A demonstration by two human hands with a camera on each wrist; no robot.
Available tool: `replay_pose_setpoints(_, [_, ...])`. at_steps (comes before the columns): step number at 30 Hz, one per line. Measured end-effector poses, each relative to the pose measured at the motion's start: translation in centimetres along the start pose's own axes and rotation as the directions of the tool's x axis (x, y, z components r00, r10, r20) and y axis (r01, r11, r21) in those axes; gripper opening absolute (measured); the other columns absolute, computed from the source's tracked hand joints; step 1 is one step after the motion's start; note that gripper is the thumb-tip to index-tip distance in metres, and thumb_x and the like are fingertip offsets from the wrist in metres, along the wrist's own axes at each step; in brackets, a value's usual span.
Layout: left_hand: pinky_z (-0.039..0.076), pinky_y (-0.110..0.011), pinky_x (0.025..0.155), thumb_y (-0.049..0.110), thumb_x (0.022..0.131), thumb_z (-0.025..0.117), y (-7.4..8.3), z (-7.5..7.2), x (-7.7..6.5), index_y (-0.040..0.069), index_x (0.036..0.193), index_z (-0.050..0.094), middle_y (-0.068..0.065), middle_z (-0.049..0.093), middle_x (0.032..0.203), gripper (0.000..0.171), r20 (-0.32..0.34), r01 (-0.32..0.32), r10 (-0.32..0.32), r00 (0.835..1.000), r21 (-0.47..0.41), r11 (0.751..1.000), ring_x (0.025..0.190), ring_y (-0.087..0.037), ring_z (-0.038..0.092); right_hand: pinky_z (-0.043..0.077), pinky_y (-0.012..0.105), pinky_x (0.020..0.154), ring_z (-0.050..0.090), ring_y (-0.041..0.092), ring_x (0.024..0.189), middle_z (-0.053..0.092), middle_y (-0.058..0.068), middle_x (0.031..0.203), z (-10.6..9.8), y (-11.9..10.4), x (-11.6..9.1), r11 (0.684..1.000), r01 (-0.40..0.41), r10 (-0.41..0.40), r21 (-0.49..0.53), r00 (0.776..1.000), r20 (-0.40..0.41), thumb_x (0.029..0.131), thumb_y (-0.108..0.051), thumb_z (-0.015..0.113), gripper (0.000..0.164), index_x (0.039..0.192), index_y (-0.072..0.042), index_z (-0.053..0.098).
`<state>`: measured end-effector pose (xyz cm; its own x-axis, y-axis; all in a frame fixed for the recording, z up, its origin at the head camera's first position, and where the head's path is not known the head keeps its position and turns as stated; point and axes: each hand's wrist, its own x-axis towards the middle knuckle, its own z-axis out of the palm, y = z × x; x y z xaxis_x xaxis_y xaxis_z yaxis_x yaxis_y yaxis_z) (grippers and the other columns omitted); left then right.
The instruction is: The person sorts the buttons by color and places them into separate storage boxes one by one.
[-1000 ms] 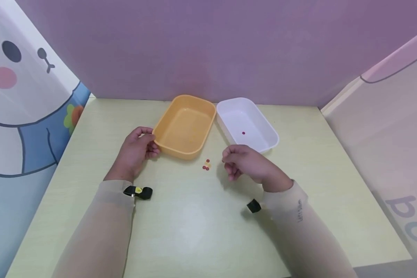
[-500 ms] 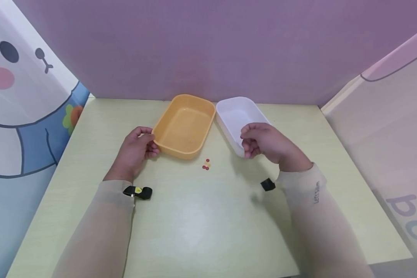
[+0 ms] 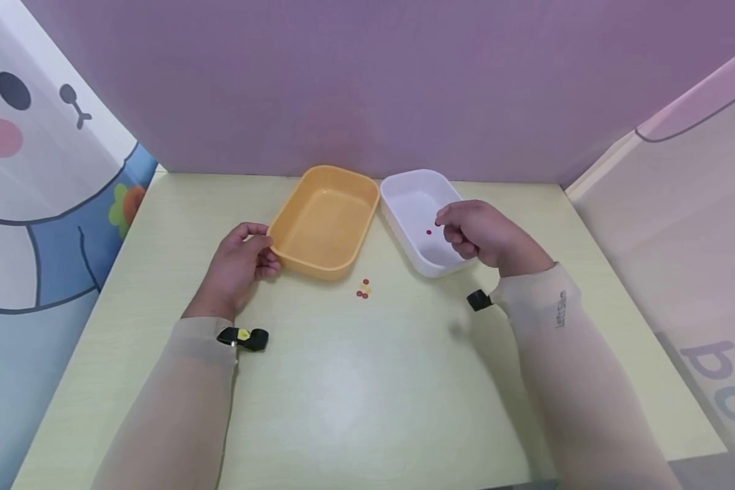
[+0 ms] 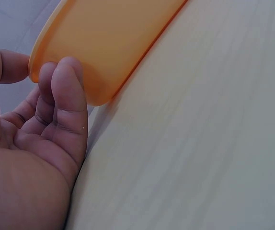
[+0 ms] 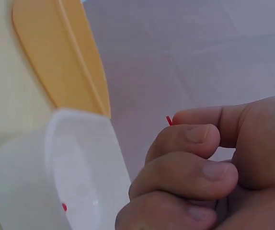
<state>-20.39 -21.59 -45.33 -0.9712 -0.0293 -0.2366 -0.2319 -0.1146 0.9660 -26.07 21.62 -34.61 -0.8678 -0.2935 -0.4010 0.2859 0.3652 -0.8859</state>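
Along the far edge of a pale, wood-grained table stands a purple wall; a panel with a cartoon figure flanks the left side and a pale panel with lettering the right. Both forearms, in light sleeves, reach forward over the table; a black strap shows at the left wrist and a black fitting at the right.

Left hand: thumb and a fingertip pinch the rim of the orange tray at its near left corner, remaining fingers bent close together beside it. Right hand: raised over the near right part of the white tray, thumb and forefinger pressed together on a small red piece (seen edge-on in the right wrist view), other fingers curled toward the palm.

The two trays stand side by side, orange to the left; whether their rims touch cannot be told. One red disc lies on the white tray's floor. Between the hands, just in front of the trays, three loose red discs lie clustered about yellow pieces, whose number is unclear
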Motion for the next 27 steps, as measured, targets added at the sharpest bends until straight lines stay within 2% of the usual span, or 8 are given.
replay_pose_setpoints(6, [0.066, -0.024, 0.071, 0.022, 0.117, 0.059, 0.1, 0.0, -0.1, 0.01, 0.139, 0.055, -0.004, 0.067, 0.093, 0.025, 0.001, -0.001, 0.001, 1.0, 0.008, 1.0, 0.077, -0.014, 0.07, 0.024, 0.026, 0.055, 0.031, 0.013, 0.056, 0.044, -0.003, 0.065, -1.2, -0.2, 1.6, 0.997, -0.074, 0.074, -0.013, 0.996, -0.05, 0.109, -0.018, 0.056, 0.012, 0.105, -0.007, 0.055])
replay_pose_setpoints(15, [0.066, -0.024, 0.073, 0.024, 0.118, 0.058, 0.1, 0.0, -0.2, 0.008, 0.144, 0.053, -0.005, 0.066, 0.097, 0.031, -0.002, 0.007, -0.006, 1.0, 0.022, 1.0, 0.08, -0.014, 0.07, 0.026, 0.025, 0.056, 0.034, 0.012, 0.057, 0.048, -0.004, 0.065, -2.2, -0.6, 3.7, 0.991, -0.131, 0.128, -0.028, 0.988, -0.081, 0.111, -0.018, 0.056, 0.017, 0.121, -0.004, 0.053])
replay_pose_setpoints(21, [0.066, -0.024, 0.074, 0.025, 0.118, 0.058, 0.1, 0.2, -0.2, 0.01, 0.144, 0.054, -0.004, 0.066, 0.097, 0.03, 0.0, 0.001, -0.001, 1.0, 0.033, 0.999, 0.081, -0.014, 0.07, 0.031, 0.025, 0.057, 0.038, 0.013, 0.06, 0.05, -0.004, 0.069, -2.4, -0.4, 4.6, 0.983, -0.179, 0.173, -0.042, 0.978, -0.117, 0.112, -0.02, 0.056, 0.024, 0.129, -0.003, 0.055])
replay_pose_setpoints(27, [0.066, -0.024, 0.074, 0.024, 0.118, 0.058, 0.1, 0.4, 0.0, 0.009, 0.144, 0.053, -0.005, 0.066, 0.097, 0.03, 0.004, 0.0, 0.0, 1.0, 0.024, 1.0, 0.08, -0.015, 0.07, 0.037, 0.025, 0.061, 0.043, 0.015, 0.065, 0.054, -0.003, 0.075, -2.5, -0.2, 4.7, 0.979, -0.191, 0.18, -0.067, 0.974, -0.135, 0.114, -0.023, 0.055, 0.028, 0.133, -0.004, 0.053])
